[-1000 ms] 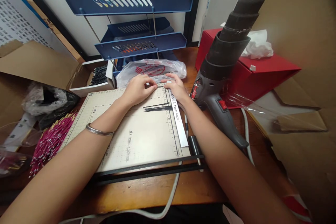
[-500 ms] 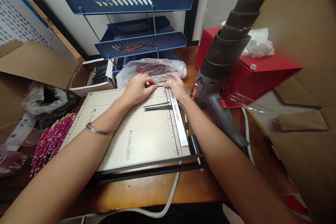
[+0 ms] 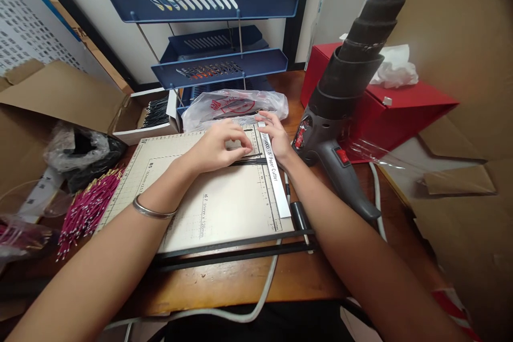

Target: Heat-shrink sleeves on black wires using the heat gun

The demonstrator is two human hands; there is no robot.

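A cream paper cutter (image 3: pixel 224 203) with printed grid lines lies on the wooden table, a white strip lettered "Paper Cutter" along its right side. Several thin black strips (image 3: pixel 258 161) lie across it, their right ends at the white strip. My left hand (image 3: pixel 220 147), wearing a silver bangle, is over their left part, thumb and forefinger pinched on a thin black strip (image 3: pixel 256 155). At the cutter's far right corner, my right hand (image 3: pixel 277 136) rests by the white strip, fingers apart. A short black piece (image 3: pixel 248 130) lies between the hands near the far edge.
A heat gun (image 3: pixel 332 112) stands nozzle-up at right before a red box (image 3: pixel 417 117). Behind the cutter are a plastic bag (image 3: pixel 240 102) and blue tray rack (image 3: pixel 224 67). Magenta wires (image 3: pixel 88 208) lie left. The cutter's black handle (image 3: pixel 300 216) and a white cable (image 3: pixel 268 283) are near the front.
My left hand has come nearer and to the right, from the cutter's far edge onto the black strips. My right hand stays at the far corner. The view has shifted slightly.
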